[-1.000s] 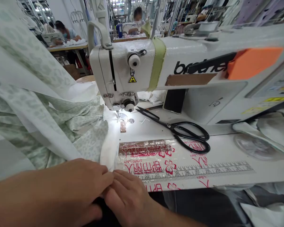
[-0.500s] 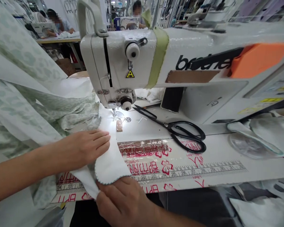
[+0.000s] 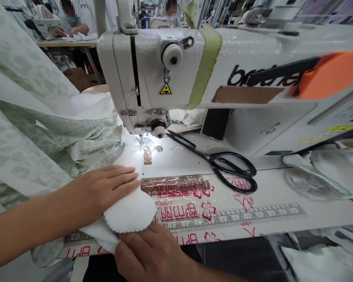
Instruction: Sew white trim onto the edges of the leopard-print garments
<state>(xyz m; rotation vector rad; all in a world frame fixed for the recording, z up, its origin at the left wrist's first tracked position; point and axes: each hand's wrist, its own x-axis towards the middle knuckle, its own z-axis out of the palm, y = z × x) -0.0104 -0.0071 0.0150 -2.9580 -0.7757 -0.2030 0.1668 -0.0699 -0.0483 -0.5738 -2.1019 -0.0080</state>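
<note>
A white fabric piece point(image 3: 132, 213) with an overlocked, rounded edge lies at the front of the sewing machine bed. My left hand point(image 3: 110, 186) rests flat across it, fingers stretched out side by side. From below, my right hand point(image 3: 150, 248) grips the fabric near its rounded edge; its fingertips are partly hidden beneath the cloth. Green-and-white patterned fabric point(image 3: 88, 133) is gathered to the left of the presser foot point(image 3: 141, 139). White cloth also hangs between my hands at the table edge.
The white sewing machine point(image 3: 188, 70) stands across the back. Black scissors point(image 3: 207, 156) lie right of the needle. A printed ruler strip point(image 3: 238, 215) runs along the table's front. More white fabric pieces point(image 3: 335, 164) sit at right. Co-workers point(image 3: 72, 23) are seated at machines behind.
The white piece has moved left, away from the presser foot, and less of it shows. My left hand has shifted slightly down and my right hand slightly left. The view has shifted a little.
</note>
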